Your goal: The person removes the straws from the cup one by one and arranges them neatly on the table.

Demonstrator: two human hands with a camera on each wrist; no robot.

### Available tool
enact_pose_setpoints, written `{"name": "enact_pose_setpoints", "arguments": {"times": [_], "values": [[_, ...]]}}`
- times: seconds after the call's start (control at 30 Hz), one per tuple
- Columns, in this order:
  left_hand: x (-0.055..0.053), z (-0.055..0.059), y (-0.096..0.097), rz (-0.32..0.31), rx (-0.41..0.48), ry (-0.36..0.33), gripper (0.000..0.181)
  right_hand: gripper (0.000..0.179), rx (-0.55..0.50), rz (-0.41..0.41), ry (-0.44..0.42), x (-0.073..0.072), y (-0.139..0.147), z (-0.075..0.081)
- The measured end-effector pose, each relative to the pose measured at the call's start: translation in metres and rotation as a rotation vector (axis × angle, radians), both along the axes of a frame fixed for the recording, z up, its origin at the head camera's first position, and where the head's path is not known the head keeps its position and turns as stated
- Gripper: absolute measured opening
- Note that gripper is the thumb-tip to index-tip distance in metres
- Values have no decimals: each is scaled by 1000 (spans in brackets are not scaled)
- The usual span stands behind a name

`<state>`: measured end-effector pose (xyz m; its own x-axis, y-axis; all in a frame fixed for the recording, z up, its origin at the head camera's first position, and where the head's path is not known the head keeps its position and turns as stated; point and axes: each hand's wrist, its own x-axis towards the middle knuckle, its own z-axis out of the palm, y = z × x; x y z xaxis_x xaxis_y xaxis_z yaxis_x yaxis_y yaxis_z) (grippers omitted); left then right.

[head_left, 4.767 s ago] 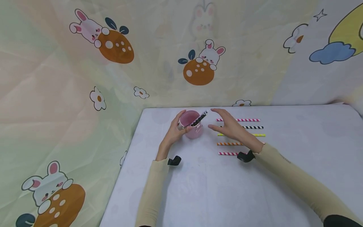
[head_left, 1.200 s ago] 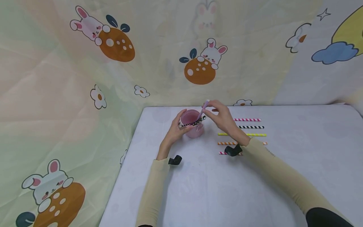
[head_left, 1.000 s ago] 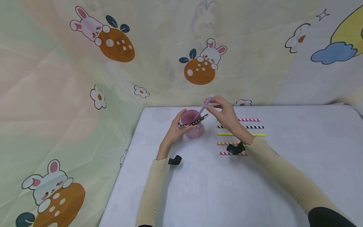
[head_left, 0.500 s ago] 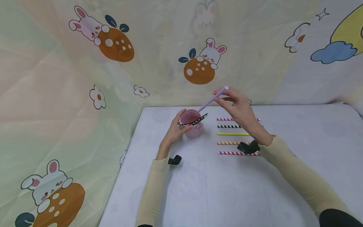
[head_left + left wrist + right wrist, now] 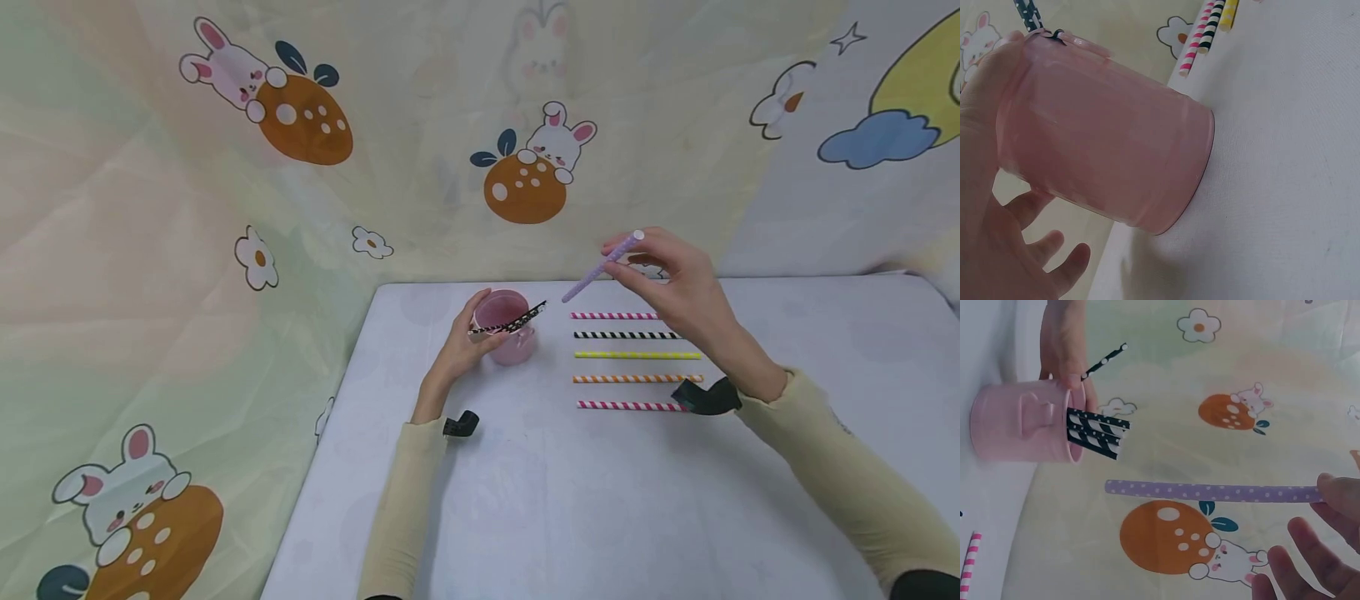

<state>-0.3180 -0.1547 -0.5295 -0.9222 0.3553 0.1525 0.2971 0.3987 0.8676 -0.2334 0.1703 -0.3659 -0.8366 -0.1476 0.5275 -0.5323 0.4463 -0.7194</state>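
A pink cup [image 5: 514, 350] stands tilted on the table's far left part. My left hand [image 5: 462, 350] grips it by the rim, thumb in front and fingers behind. Black straws with white dots [image 5: 1094, 434] lean out of the cup's mouth, and a single black dotted straw [image 5: 1105, 360] slants beside the left thumb. My right hand [image 5: 682, 283] pinches a purple straw with white dots [image 5: 600, 268] near its upper end. That straw hangs in the air right of the cup, apart from it. The right hand's other fingers [image 5: 1288, 572] hang loose.
Several striped paper straws lie in a row on the white table, below the right hand: pink [image 5: 611, 316], black [image 5: 622, 335], yellow [image 5: 637, 356], orange [image 5: 637, 379] and red-pink [image 5: 630, 406]. A printed cloth [image 5: 420, 167] hangs behind the table.
My right hand, bare at first, has drawn the purple straw up out of the cup and moved right with it. The left hand and cup stay in place.
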Motion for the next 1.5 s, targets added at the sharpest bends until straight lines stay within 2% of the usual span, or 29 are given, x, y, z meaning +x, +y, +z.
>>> {"name": "enact_pose_setpoints", "arguments": {"times": [0.13, 0.3, 0.37, 0.53, 0.57, 0.67, 0.8, 0.97, 1.2, 1.43, 1.5], "values": [[2, 3, 0, -11, 12, -9, 87, 31, 69, -34, 29, 5, 12, 6], [15, 29, 4, -32, -1, -14, 85, 31, 148, -65, 30, 12, 26, 15], [20, 38, 5, -35, -11, -13, 84, 29, 202, -65, 2, 16, 31, 18], [22, 41, 6, -32, -14, -15, 83, 29, 420, -15, -165, 31, 36, 19], [22, 41, 6, -34, -16, -16, 83, 29, 473, 2, -207, 34, 36, 19], [12, 23, 3, -27, -18, -4, 85, 28, 602, 63, -305, 42, 34, 14], [0, 0, 0, -7, -16, 12, 86, 24, 717, 110, -334, 52, 30, 3], [-1, 0, -1, -8, -12, 19, 86, 17, 819, 123, -262, 63, 20, -17], [-2, -1, -2, -13, 3, 13, 89, 15, 985, 111, -178, 80, -2, -57], [-3, -3, -3, -25, 10, 11, 90, 14, 1010, 58, -104, 87, -15, -90], [-3, -4, -3, -28, 19, 8, 91, 12, 1020, 50, -117, 87, -19, -98]]}}
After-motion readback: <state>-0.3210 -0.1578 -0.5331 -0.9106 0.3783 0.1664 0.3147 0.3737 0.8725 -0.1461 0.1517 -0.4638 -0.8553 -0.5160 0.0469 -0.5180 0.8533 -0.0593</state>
